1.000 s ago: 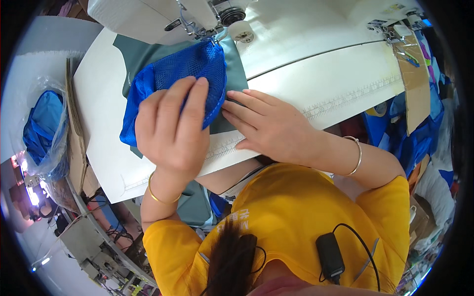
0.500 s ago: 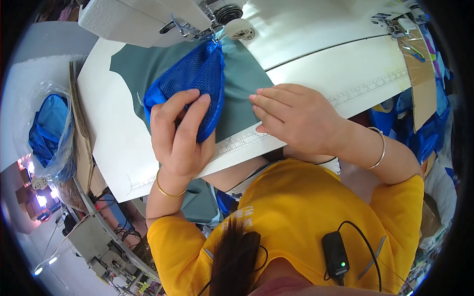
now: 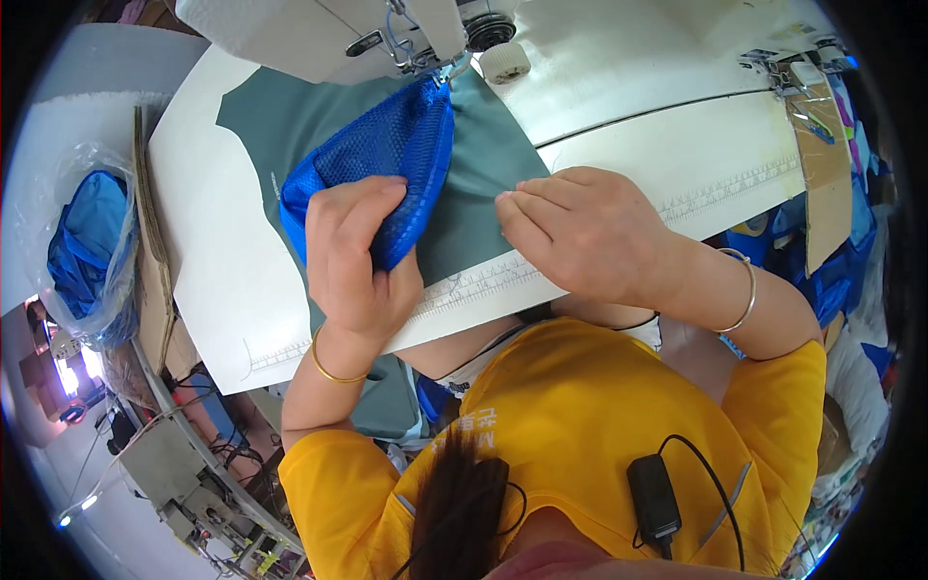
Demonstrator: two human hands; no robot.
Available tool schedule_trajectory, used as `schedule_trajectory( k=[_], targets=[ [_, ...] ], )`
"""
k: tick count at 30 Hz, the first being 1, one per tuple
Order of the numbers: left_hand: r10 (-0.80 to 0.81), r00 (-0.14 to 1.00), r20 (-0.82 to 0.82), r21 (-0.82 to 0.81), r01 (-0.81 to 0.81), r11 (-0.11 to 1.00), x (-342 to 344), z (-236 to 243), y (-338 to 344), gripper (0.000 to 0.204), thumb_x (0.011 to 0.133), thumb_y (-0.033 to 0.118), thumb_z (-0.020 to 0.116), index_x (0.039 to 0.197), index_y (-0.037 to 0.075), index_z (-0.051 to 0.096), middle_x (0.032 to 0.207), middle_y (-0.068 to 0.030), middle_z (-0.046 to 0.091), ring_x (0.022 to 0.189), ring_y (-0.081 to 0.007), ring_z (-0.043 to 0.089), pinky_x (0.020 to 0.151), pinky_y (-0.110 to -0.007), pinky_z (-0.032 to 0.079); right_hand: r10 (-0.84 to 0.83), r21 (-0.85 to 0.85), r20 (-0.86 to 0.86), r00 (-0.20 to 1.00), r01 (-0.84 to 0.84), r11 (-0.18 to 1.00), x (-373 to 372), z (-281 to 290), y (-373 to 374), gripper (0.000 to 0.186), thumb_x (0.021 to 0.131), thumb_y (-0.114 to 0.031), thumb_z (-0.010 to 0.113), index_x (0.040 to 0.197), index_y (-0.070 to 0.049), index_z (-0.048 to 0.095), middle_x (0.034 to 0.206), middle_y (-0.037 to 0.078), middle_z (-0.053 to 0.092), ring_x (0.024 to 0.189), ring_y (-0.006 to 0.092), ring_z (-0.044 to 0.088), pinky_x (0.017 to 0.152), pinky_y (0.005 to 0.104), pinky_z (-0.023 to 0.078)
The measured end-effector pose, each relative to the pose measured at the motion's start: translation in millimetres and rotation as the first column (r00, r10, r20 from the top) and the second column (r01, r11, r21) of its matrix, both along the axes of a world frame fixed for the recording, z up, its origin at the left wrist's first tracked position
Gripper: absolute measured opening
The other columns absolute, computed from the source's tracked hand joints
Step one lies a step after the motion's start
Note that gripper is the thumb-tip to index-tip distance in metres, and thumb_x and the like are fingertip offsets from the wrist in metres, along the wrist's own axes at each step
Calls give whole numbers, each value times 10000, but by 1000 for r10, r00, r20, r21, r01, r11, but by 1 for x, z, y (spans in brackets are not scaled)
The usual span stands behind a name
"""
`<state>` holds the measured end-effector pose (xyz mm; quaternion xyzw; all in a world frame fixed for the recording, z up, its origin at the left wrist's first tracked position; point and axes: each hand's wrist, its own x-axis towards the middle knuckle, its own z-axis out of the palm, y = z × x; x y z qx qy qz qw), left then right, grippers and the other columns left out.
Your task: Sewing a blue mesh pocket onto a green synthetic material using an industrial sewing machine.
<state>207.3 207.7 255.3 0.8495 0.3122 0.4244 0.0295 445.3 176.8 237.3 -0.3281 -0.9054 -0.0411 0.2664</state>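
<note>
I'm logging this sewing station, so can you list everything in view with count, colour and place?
mesh piece: 1, blue, on the grey fabric, top end at the needle
grey fabric: 1, grey-green, flat on the table under the mesh
sewing machine: 1, white, top centre
table: 1, white, with a ruler strip along its near edge
bag: 1, clear with blue cloth inside, far left
cardboard: 1, brown, right edge
bangles: 2, gold on left wrist, silver on right
left hand: on the mesh
right hand: fingers on the grey fabric
</note>
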Motion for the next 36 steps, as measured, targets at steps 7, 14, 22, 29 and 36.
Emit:
schedule_trajectory(
  k=[7,14,22,29,36],
  targets=[
    [4,1000,6,-63,-3,998,0,0,-2,388,732,-160,671,1102,-54,624,1011,-197,688,889,-313,646,854,-389,507,-5,-55,21,1000,6,998,0,12,5,270,725,-98,674,980,-9,665,789,42,605,692,184,626,616,296,519],
    [28,999,-34,107,-24,994,5,4,3,407,697,-89,773,1079,-13,658,980,-147,692,817,-300,646,708,-348,512,173,-10,-469,866,-201,980,-14,10,56,362,843,-202,741,1186,-95,699,1114,50,695,906,248,683,724,343,574],
    [-23,1000,-16,14,23,1000,6,9,-2,418,720,-41,817,1103,-24,651,972,-144,684,812,-283,635,708,-340,505,308,-6,-489,816,-356,935,-14,4,72,404,766,-133,827,1149,-55,723,1115,91,713,853,257,667,726,324,569],
    [3,999,-36,76,0,997,6,5,-1,423,726,-36,836,1108,-17,656,989,-146,686,828,-285,634,714,-350,502,294,63,-521,801,-308,949,-19,2,70,352,765,-132,829,1086,-26,727,1075,116,706,844,287,675,728,347,577],
    [61,994,-95,101,-51,994,3,4,-2,432,715,-59,789,1127,-5,669,1029,-140,690,868,-303,629,780,-374,498,219,79,-568,794,-213,974,-25,5,54,370,747,-119,832,1086,-17,724,1048,120,698,830,291,672,716,339,572]
  ],
)
